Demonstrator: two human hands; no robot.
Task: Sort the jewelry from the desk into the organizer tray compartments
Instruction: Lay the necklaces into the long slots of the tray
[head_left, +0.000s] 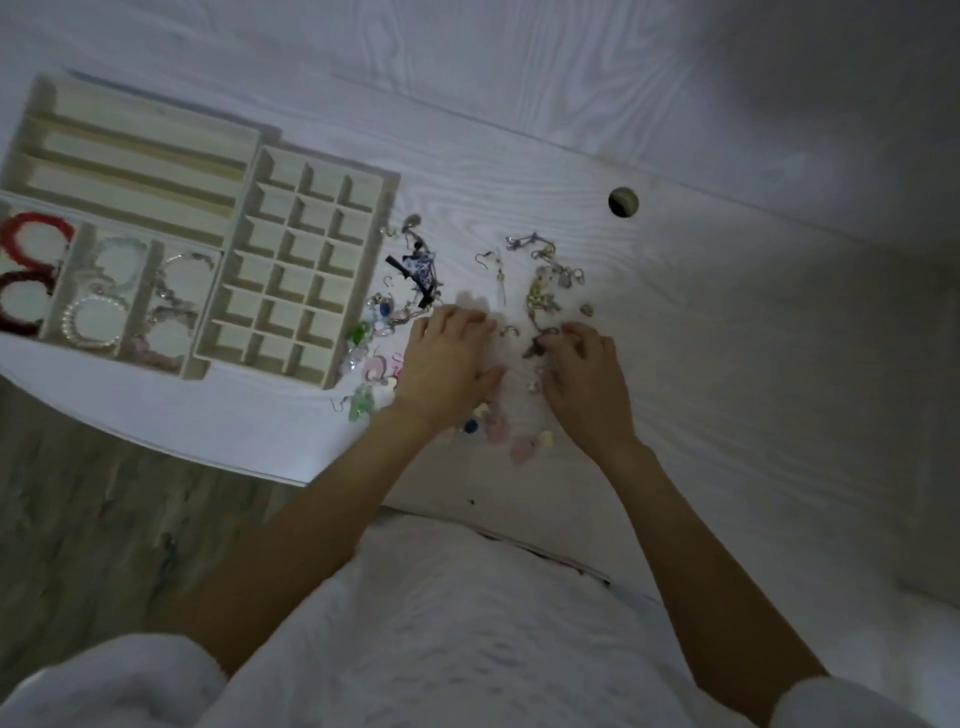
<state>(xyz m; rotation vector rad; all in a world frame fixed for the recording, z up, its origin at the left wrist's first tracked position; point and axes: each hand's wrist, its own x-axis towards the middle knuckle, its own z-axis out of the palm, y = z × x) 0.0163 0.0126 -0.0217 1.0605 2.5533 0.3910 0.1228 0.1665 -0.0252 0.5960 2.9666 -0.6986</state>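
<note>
Loose jewelry (467, 322) lies scattered on the white desk (727, 338), just right of the grid tray (306, 260), whose small compartments hold nothing. The right hand (582, 384) rests at the pile's right side, fingers curled and pinching a small dark piece (537, 347). The left hand (447, 358) lies flat on the pile, fingers relaxed, gripping nothing. A neighbouring tray (78, 270) to the left holds red bracelets (26, 270) and a pearl bracelet (96, 322).

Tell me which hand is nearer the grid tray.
Left. The left hand lies just right of the grid tray; the right hand is farther right, beyond the left hand.
</note>
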